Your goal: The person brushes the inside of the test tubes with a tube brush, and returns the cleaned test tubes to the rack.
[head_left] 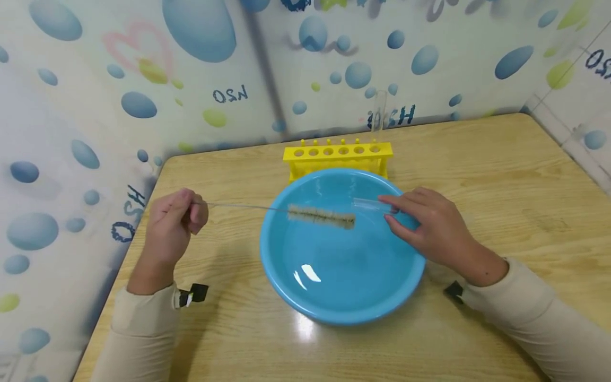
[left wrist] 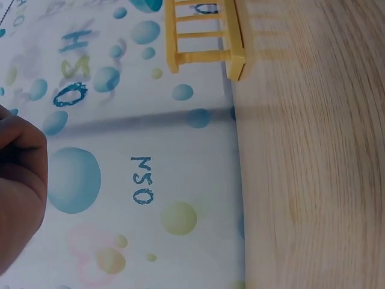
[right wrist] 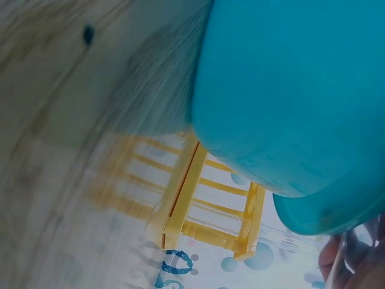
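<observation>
In the head view my left hand pinches the thin wire handle of a test tube brush. The brush lies level in the air, its bristly head over a blue basin. Above the basin's right side, my right hand holds a clear glass test tube between thumb and fingers. The tube's left end is close to the bristle tip, apart from it. Part of the left hand shows with curled fingers in the left wrist view. Fingers of the right hand appear below the basin's rim in the right wrist view.
A yellow test tube rack stands behind the basin, with another clear test tube upright at its right end. The wooden table meets a wall patterned with blue and green dots.
</observation>
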{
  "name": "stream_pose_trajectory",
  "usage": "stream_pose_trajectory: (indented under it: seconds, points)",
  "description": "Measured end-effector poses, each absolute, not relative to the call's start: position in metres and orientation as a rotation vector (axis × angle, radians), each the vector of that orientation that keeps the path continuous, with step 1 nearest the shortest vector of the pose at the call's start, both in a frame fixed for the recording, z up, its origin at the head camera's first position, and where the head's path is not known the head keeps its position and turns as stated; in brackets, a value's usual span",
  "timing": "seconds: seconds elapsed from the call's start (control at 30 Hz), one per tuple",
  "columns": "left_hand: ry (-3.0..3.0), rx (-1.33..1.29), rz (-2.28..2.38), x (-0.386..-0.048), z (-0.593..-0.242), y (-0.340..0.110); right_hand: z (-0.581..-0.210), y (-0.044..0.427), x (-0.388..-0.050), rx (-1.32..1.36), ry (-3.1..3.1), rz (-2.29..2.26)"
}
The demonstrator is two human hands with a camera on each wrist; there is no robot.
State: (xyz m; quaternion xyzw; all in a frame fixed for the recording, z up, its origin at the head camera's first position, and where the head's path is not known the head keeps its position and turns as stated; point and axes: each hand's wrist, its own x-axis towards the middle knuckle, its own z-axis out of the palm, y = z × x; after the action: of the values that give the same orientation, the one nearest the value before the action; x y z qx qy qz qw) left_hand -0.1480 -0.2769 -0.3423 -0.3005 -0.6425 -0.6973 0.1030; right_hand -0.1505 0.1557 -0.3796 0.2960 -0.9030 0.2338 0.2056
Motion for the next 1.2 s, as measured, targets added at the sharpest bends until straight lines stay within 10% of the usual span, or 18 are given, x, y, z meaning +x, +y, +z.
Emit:
stream_pose_trajectory:
  seconds: [1.2]
  points:
    - [-1.999,-0.681,-1.935,-0.154,-0.354,-0.27,-0.378,0.157,-0.151,0.838,-2.519,0.672]
